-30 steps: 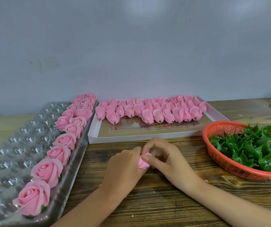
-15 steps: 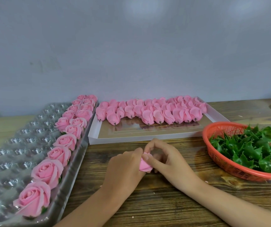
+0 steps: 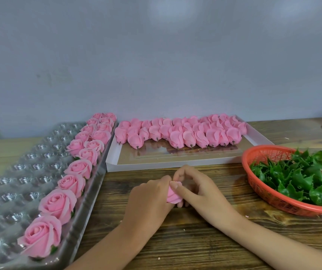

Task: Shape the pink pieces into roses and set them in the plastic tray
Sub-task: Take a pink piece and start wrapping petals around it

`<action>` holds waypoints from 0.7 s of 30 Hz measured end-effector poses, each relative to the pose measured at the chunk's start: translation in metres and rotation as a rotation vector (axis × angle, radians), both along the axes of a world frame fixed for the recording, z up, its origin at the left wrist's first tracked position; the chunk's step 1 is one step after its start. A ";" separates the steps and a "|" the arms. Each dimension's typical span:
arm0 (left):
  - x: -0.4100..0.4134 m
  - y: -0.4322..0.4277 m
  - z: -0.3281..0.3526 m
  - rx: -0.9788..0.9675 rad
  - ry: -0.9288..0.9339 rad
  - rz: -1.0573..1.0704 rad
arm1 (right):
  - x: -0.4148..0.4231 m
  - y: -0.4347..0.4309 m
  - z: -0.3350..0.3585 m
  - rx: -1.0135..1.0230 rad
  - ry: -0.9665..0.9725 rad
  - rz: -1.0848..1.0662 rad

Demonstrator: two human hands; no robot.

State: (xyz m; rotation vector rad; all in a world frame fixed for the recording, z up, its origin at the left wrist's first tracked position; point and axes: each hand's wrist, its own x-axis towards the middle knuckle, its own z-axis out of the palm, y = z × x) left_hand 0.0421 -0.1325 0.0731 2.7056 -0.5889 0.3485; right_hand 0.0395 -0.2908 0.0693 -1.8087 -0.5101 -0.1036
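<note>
Both hands meet over the wooden table (image 3: 195, 240), just before the near edge of the white box (image 3: 175, 164). The left hand (image 3: 148, 199) curls round a pink piece (image 3: 172, 195), and the right hand (image 3: 201, 193) pinches its top. Bare wood lies between the plastic tray (image 3: 20, 172) on the left and the red basket (image 3: 263, 191) of green leaves (image 3: 302, 180). Roses (image 3: 58, 203) fill the tray's right-hand columns, and more pink pieces (image 3: 181, 133) line the box's far side. Fingers hide most of the held piece. The tray's left edge and the basket's right rim are cut off.
</note>
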 end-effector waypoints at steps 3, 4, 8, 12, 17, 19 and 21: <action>-0.003 0.000 0.002 -0.004 -0.014 0.006 | 0.001 -0.001 0.000 0.030 -0.007 0.016; -0.004 0.000 0.002 -0.004 -0.019 0.006 | 0.002 -0.001 0.000 0.030 -0.018 0.014; -0.002 0.000 0.003 -0.023 -0.006 -0.013 | 0.000 -0.002 0.000 0.028 -0.075 0.018; 0.001 -0.001 0.004 -0.069 0.059 -0.007 | -0.002 0.000 0.002 -0.019 -0.159 -0.004; -0.004 0.000 0.004 -0.005 -0.021 -0.014 | -0.003 0.001 0.003 -0.035 -0.091 -0.005; -0.005 0.000 0.005 0.019 -0.057 -0.021 | -0.004 0.001 0.003 -0.035 -0.077 -0.001; -0.005 0.000 0.004 0.014 -0.075 -0.019 | -0.005 0.000 0.004 -0.050 -0.091 -0.008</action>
